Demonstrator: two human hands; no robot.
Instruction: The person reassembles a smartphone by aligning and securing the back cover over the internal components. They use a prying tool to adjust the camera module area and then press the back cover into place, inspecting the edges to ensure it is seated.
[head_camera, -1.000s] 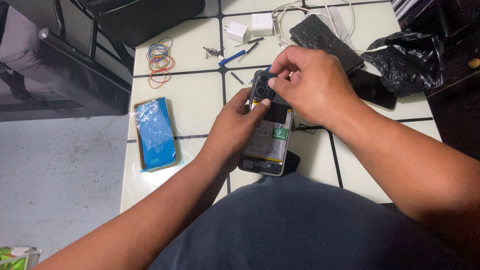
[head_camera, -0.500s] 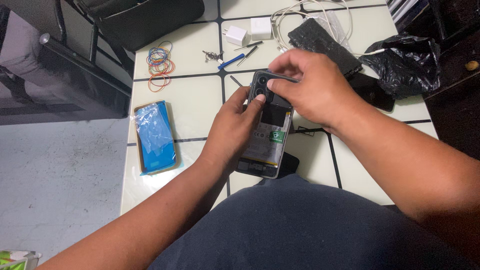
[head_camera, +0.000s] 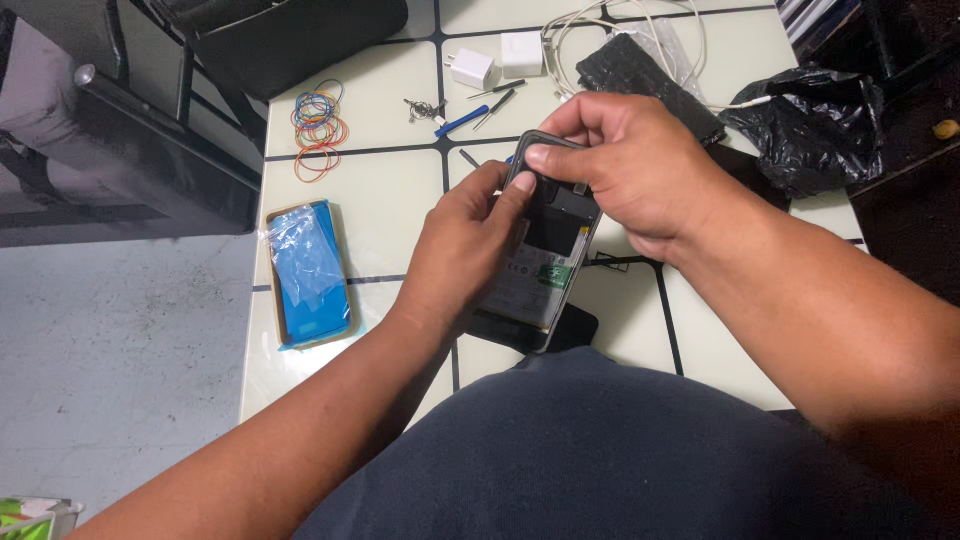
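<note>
Opened phone (head_camera: 548, 262), its back cover off and the battery exposed, is held tilted above the tiled table (head_camera: 390, 205), near the table's 6 o'clock edge. Its lower half is gripped by the left hand (head_camera: 465, 250), fingers curled around the left side. Its top end is pinched by the right hand (head_camera: 640, 170), thumb pressed on the upper rim. At 9 o'clock a blue-wrapped phone (head_camera: 308, 272) is seen; at 11 o'clock, rubber bands (head_camera: 318, 128); at 12 o'clock, a white charger (head_camera: 472, 68); at 2 o'clock, a black bag (head_camera: 810, 120).
</note>
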